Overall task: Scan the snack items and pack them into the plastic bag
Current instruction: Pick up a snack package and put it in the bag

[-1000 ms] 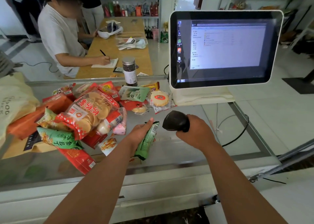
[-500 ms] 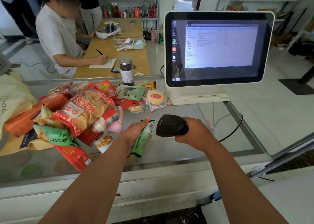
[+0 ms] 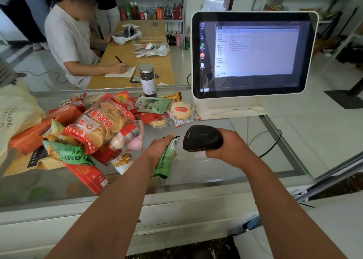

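A glass-topped counter point(image 3: 225, 160) with a metal frame runs across the head view, in a tiled shop room with bottle-lined shelves point(image 3: 151, 11) and a wooden table point(image 3: 149, 66), where a person in a white shirt point(image 3: 66, 40) writes. One white-cased monitor point(image 3: 253, 54) stands on the counter's right, and one metal-lidded jar point(image 3: 147, 79) at its far edge. More than ten glossy, crinkled snack packets lie in a pile point(image 3: 102, 125) on the left, beside one soft cream bag point(image 3: 17, 111). The left hand point(image 3: 160, 147) holds one long green packet point(image 3: 167, 158) above the glass, its barcode turned toward the single rounded black scanner point(image 3: 202, 138). The right hand point(image 3: 229, 146) grips that scanner just beside the packet.
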A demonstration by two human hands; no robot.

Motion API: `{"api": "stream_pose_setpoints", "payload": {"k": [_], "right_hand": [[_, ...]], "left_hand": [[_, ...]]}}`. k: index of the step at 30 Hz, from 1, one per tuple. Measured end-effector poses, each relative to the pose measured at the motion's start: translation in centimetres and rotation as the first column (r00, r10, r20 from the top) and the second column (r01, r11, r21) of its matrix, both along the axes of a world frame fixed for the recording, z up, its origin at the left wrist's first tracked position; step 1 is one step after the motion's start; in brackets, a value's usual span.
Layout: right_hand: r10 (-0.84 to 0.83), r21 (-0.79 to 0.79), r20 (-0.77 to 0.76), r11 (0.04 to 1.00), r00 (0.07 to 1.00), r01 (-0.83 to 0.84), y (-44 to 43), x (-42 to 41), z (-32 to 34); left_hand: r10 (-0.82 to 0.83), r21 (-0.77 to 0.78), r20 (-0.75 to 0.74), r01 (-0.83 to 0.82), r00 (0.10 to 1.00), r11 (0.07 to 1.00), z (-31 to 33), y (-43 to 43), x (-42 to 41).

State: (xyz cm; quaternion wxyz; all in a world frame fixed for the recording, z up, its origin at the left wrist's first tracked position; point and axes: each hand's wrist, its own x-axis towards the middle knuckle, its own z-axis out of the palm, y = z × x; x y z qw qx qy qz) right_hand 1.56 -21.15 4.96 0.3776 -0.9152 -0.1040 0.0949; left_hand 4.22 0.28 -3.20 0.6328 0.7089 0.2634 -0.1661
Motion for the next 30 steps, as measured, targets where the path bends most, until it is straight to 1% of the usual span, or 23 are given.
{"api": "stream_pose_setpoints", "payload": {"k": [5,12,26,30], "right_hand": [[0.010,-0.006,-0.011,1.000,1.000,-0.010,-0.1,0.2,0.3],[0.018,-0.014,-0.020,1.000,1.000,-0.018,-0.1,0.1,0.4],[0.006,-0.014,0.002,1.000,1.000,-0.006,0.0,0.0,0.5],[-0.016,-0.059,0.020,0.998,1.000,0.017,0.5,0.3,-0.9]], "left_hand": [[-0.016,-0.003,0.005,0.016,1.000,1.000,0.0,0.2,0.1],[-0.012,-0.085,0.001,0.012,1.000,0.996,0.1,0.5,0.1],[-0.017,-0.114,-0.004,0.017,1.000,0.993,-0.2,0.6,0.3],[0.004,-0.122,0.001,-0.004,1.000,0.993,-0.2,0.5,0.3]]}}
